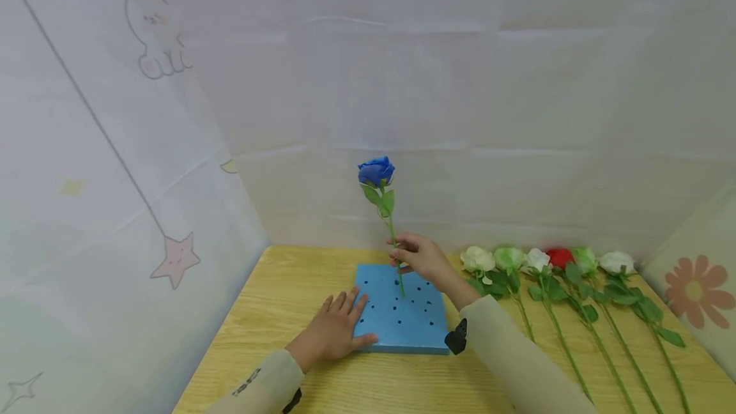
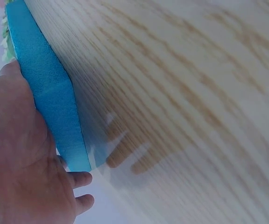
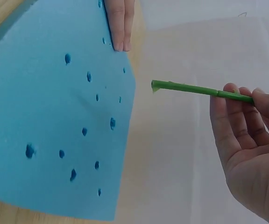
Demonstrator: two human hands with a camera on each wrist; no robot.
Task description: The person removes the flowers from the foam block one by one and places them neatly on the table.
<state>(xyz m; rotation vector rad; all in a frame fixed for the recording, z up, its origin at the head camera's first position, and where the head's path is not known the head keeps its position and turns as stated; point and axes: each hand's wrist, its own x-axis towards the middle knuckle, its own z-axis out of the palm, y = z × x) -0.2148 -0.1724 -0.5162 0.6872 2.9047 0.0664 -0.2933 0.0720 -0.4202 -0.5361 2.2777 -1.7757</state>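
A blue artificial rose (image 1: 376, 172) stands nearly upright over the blue foam board (image 1: 382, 328), its bloom at the top. My right hand (image 1: 422, 257) pinches its green stem (image 3: 190, 87) between thumb and fingers. In the right wrist view the stem's cut lower end points toward the board and is apart from it. Several small dark holes dot the board's top face. My left hand (image 1: 333, 331) lies with spread, straight fingers on the board's left edge. From the left wrist view, that hand (image 2: 27, 154) is beside the board's thick blue side (image 2: 55, 93).
Several artificial roses lie in a row on the wooden table (image 1: 287, 286) at the right, among them a red rose (image 1: 560, 257) and a cream rose (image 1: 478, 259). Their stems run toward the front edge. A pale printed cloth (image 1: 402, 82) hangs behind the table.
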